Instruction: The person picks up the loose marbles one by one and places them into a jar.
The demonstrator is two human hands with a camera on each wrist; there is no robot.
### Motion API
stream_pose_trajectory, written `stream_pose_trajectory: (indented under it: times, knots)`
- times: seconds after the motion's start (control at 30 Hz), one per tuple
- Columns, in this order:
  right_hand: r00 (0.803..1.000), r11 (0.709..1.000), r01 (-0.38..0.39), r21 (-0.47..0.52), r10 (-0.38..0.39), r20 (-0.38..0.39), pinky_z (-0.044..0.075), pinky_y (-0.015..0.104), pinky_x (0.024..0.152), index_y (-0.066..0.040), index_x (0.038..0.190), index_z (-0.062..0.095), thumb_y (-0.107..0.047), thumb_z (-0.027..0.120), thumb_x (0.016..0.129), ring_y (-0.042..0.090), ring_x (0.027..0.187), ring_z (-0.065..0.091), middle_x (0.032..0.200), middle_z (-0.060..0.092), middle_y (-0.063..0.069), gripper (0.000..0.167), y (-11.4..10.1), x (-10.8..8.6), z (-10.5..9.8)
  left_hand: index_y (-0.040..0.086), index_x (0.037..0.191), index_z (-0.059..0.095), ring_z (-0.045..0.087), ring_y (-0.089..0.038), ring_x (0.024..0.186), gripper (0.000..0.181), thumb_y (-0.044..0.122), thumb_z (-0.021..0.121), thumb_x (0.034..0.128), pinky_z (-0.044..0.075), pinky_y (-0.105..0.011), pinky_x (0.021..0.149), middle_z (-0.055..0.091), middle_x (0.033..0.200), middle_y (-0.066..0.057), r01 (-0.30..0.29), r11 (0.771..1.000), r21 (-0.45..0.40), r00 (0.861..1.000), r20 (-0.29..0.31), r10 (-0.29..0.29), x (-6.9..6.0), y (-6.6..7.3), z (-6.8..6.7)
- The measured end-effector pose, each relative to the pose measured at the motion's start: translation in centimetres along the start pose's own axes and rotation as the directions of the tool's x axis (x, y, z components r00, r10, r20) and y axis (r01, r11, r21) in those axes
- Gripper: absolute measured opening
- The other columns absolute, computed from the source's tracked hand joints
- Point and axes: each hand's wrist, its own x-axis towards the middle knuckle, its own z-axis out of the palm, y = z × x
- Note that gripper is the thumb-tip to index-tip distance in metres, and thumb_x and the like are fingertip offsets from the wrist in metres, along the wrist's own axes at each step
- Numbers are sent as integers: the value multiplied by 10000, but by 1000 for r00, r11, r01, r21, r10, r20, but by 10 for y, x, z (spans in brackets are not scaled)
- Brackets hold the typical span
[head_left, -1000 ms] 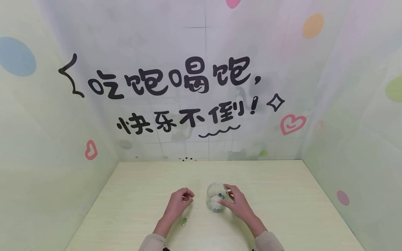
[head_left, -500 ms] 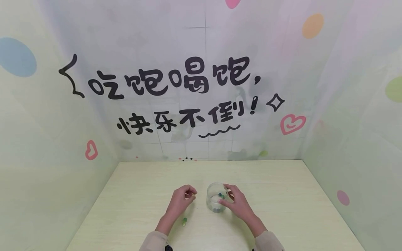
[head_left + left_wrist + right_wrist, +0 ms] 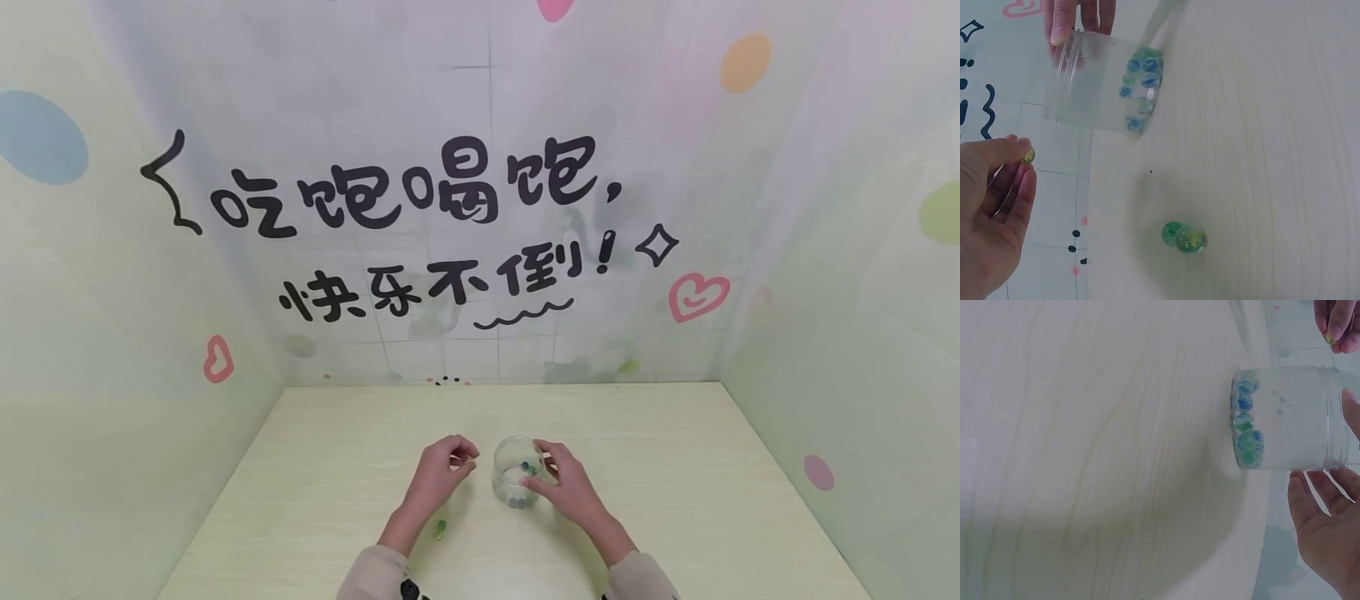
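Observation:
My left hand (image 3: 441, 472) pinches a yellow-green glass marble (image 3: 1028, 155) between thumb and fingertips, left of a clear jar (image 3: 1297, 419) and apart from it. The open-topped jar stands upright on the table, with several blue and green marbles (image 3: 1245, 402) at its bottom. My right hand (image 3: 566, 485) grips the jar near its rim from the right, thumb in front and fingers behind. Two more marbles (image 3: 1190, 239), green and yellow-green, lie touching each other on the table below my left hand.
The pale wood-grain table (image 3: 337, 433) meets a printed backdrop (image 3: 480, 100) with black lettering at its far edge. Similar sheets (image 3: 847, 333) hang at the left and right sides.
My left hand has moved right and slightly away from me, nearer the jar, with the marble. My right hand and the jar have stayed in place.

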Motion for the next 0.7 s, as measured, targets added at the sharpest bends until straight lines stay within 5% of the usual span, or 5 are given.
stream_pose_trajectory:
  times: [0.7]
  knots:
    - [1000,1000,-4,-10,4,-1,503,501,1033,1,1371,514,-157,776,862,369,1123,603,1282,568,199,594,0,1,0,77,952,682,622,-135,873,128,-19,706,870,580,-225,786,676,929,-42,-34,999,-31,999,23,34,13,19,10]
